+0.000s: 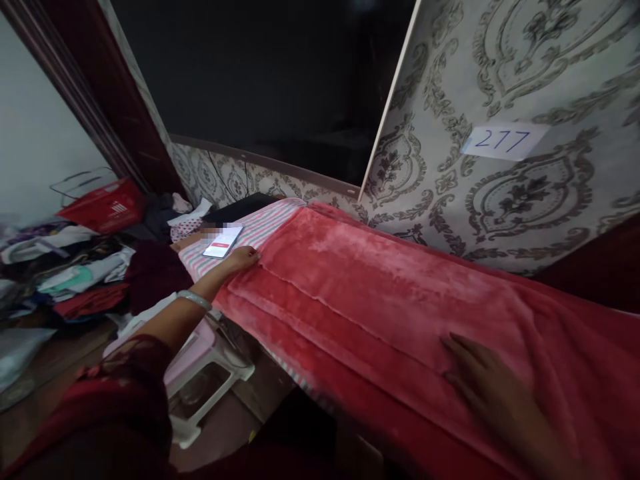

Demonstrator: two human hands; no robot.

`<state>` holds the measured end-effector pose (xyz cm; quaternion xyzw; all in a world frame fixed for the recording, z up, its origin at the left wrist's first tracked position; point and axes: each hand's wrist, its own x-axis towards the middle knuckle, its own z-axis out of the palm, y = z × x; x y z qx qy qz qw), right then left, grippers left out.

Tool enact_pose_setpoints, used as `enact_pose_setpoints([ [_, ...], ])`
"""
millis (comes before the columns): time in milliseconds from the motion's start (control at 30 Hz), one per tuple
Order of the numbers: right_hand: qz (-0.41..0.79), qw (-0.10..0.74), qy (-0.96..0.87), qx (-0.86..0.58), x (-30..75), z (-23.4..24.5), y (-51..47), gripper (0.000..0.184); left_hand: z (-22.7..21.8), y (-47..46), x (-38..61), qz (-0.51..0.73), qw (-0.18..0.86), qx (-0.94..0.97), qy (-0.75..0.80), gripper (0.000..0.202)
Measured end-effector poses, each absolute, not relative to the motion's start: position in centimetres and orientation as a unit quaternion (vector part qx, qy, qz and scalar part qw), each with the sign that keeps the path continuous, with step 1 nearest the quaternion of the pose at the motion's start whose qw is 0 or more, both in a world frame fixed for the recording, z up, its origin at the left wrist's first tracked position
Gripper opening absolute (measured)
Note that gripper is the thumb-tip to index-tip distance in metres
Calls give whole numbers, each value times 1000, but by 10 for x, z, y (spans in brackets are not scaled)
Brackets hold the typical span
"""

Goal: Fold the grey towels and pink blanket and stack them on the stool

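Note:
A red plush blanket [380,287] lies spread along a long surface, with a folded band running down its near side. My left hand [243,259] is at its left end, fingers closed on the blanket's edge; a silver bangle circles that wrist. On the plush toward the right, my right hand [483,377] rests with its fingers stretched out, slightly blurred. Beneath the blanket, a striped cloth [273,221] shows at the left end. A phone [223,241] with a lit screen sits on this cloth, just beyond my left hand.
Below my left arm stands a pink and white plastic stool [210,347]. Piled clothes [85,267] and a red basket [107,205] are at the left. Behind the surface is a large dark screen [270,80] on a patterned wall, with a paper marked 277 [505,141].

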<state>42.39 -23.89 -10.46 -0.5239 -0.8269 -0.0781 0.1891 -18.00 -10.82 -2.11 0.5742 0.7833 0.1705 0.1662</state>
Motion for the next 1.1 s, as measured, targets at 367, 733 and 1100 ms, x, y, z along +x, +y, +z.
enact_pose_setpoints([
  [367,-130,161,-794,-572,395,-108,-253,48,-13,-118,-170,253,157,524,798,21],
  [733,-136,185,-772,-592,408,-107,-279,42,-14,-133,-184,228,124,512,818,10],
  [1100,-119,235,-711,-652,435,-84,-291,41,-4,-130,-181,293,124,517,794,14],
])
